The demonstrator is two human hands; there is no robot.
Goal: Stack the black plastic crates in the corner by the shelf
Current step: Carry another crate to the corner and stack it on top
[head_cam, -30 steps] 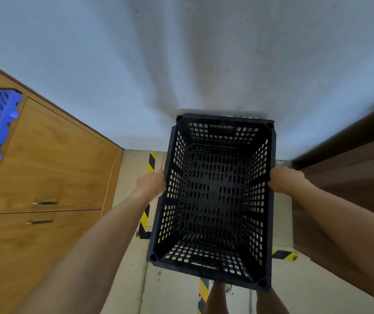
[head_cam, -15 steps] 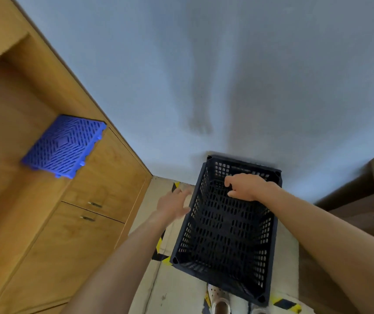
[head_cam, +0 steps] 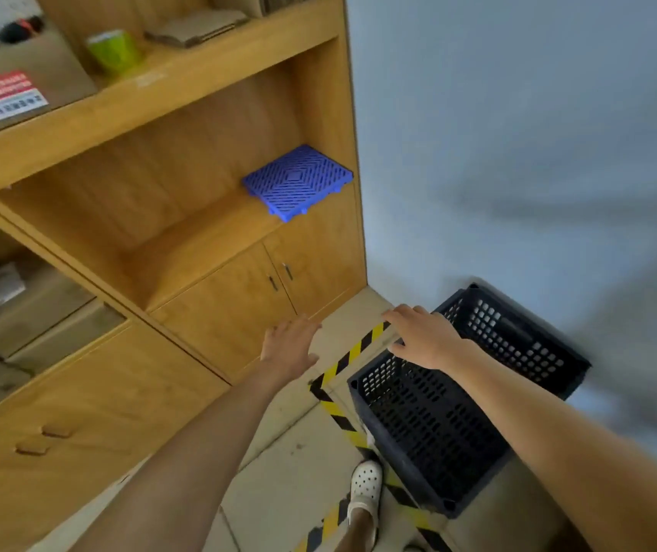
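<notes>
A black plastic crate [head_cam: 458,416] with perforated walls stands on the floor against the pale wall, to the right of the wooden shelf unit [head_cam: 183,241]. Whether another crate sits beneath it is hidden. My right hand [head_cam: 424,340] hovers over the crate's left rim, fingers spread, holding nothing. My left hand [head_cam: 289,346] is further left, over the floor in front of the cabinet doors, fingers apart and empty. Neither hand touches the crate.
A blue plastic grid tile [head_cam: 299,181] lies on the shelf's middle board. Yellow-black hazard tape [head_cam: 343,362] runs along the floor beside the crate. My foot in a white clog [head_cam: 364,488] stands by the crate's near corner. A green cup [head_cam: 114,49] sits on the upper shelf.
Both hands have let go of the crate, which now stands by the wall. My view has swung left toward the shelf and both hands have moved left away from the crate.
</notes>
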